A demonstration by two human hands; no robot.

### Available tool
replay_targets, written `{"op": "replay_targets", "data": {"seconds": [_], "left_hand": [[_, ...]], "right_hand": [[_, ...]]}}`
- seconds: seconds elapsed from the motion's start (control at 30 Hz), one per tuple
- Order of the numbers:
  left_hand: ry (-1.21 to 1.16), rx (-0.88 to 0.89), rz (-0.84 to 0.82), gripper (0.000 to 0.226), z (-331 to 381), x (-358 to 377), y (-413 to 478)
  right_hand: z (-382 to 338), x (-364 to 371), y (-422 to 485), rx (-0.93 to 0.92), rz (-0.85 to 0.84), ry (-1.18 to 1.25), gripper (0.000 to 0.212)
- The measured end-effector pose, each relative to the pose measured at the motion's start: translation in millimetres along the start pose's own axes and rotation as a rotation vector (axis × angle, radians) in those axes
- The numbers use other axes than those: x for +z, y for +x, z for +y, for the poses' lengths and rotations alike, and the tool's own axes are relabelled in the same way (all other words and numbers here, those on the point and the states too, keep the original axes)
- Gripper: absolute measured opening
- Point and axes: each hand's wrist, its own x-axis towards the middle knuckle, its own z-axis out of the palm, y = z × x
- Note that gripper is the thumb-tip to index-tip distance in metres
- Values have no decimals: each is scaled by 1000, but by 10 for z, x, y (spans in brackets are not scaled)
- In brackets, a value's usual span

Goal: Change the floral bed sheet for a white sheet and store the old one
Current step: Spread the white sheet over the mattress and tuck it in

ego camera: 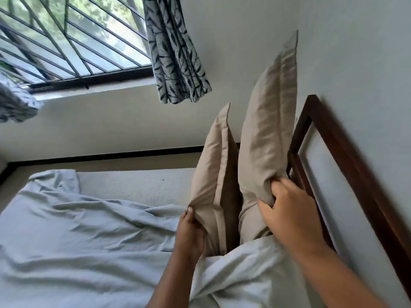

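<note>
At centre right of the frame the left pillow [213, 170] stood just beside the right pillow [266, 130], with the headboard [355, 172] behind at far right. The sheet [77, 230] lay on the mattress [133, 185] at lower left. The window [66, 41] sat upper left, the curtain [175, 52] right of it.

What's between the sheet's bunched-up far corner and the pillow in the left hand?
Bare mattress, textured and uncovered, runs from the white sheet to the pillow the left hand grips; the head view shows it.
</note>
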Motion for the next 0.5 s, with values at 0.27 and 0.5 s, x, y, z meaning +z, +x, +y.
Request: {"op": "replay_targets", "data": {"seconds": [0.27, 0.5], "left_hand": [[-482, 111, 134, 27, 785, -1400, 284], [-493, 61, 388, 31, 1023, -2748, 887]], "right_hand": [[-628, 688, -208, -140, -93, -34, 31], [-1244, 1578, -398, -225, -191, -48, 31]]}}
